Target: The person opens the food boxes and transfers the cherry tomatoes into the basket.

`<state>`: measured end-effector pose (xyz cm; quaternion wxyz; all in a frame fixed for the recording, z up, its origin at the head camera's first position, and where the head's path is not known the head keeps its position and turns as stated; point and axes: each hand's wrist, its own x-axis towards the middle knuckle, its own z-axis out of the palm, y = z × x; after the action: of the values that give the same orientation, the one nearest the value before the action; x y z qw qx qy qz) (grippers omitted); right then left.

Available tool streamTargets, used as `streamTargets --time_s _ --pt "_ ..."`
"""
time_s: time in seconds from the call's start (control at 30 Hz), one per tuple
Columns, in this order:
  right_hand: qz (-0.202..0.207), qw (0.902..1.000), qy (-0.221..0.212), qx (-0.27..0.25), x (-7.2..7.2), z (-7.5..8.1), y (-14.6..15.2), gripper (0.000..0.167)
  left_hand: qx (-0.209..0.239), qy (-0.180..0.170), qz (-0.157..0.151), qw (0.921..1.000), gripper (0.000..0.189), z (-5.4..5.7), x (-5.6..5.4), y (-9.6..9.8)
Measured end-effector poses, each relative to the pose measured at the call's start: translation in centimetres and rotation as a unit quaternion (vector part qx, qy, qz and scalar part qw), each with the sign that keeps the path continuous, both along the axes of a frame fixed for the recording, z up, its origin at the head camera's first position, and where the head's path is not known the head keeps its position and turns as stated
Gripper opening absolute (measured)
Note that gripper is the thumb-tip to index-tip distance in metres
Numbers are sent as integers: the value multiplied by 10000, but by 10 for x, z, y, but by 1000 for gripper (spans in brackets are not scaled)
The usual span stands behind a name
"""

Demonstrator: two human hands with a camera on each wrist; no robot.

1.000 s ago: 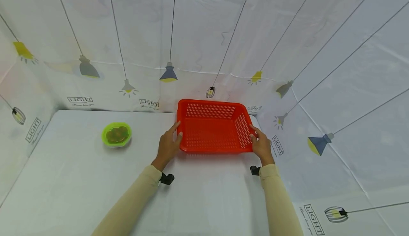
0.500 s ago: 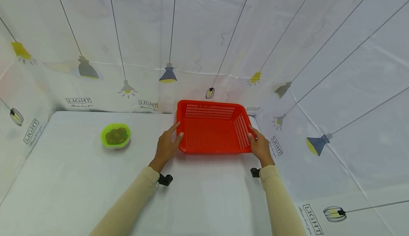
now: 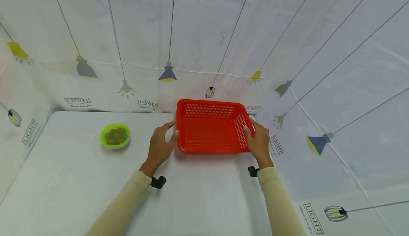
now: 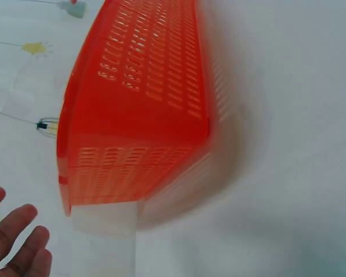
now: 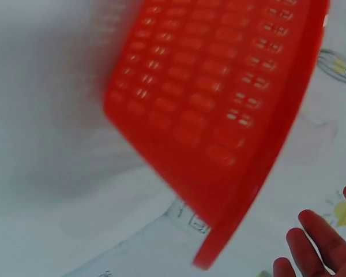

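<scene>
A red plastic basket (image 3: pixel 209 133) with slotted sides sits on the white table near the back wall. Just off its left side in the head view is my left hand (image 3: pixel 161 145), thumb and fingers spread. The left wrist view shows those fingers (image 4: pixel 23 231) loose and apart from the basket's rim. My right hand (image 3: pixel 259 142) overlaps the basket's right rim in the head view, with the thumb over the inside. From the right wrist, its extended fingers (image 5: pixel 317 245) appear clear of the red rim.
A small green bowl (image 3: pixel 115 136) with brownish-orange contents, hard to identify, stands left of the basket on the white table (image 3: pixel 76 179). White sheeting (image 3: pixel 198 33) printed with hanging lamps rises behind and at both sides. Each wrist carries a black camera.
My left hand has moved left, off the basket's rim. The right hand has shifted slightly left, its thumb now farther over the basket, which stays in place.
</scene>
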<state>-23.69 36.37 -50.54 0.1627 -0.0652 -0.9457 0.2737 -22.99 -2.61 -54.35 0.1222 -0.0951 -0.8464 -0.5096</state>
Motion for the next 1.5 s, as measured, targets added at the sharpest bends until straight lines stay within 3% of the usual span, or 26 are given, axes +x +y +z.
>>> streamTargets --time_s 0.2,0.43,0.7,0.97,1.23,1.5 --pt "569 9964 520 -343 4 13 -24 52 -74 476 248 9985 40 4 9 -18" --pt "678 9947 460 -629 7 20 -51 55 75 681 511 9963 37 4 18 -44" --pt "970 9910 471 -793 12 19 -76 59 219 838 606 9944 39 5 24 -65" --pt "1556 9852 499 -510 12 19 -102 68 331 856 771 9928 42 7 26 -86" --pt "1796 9810 363 -631 15 21 -132 71 201 918 1038 9901 43 11 26 -110" --pt "2009 9763 187 -778 22 16 -157 71 185 527 1374 9889 46 4 29 -133"
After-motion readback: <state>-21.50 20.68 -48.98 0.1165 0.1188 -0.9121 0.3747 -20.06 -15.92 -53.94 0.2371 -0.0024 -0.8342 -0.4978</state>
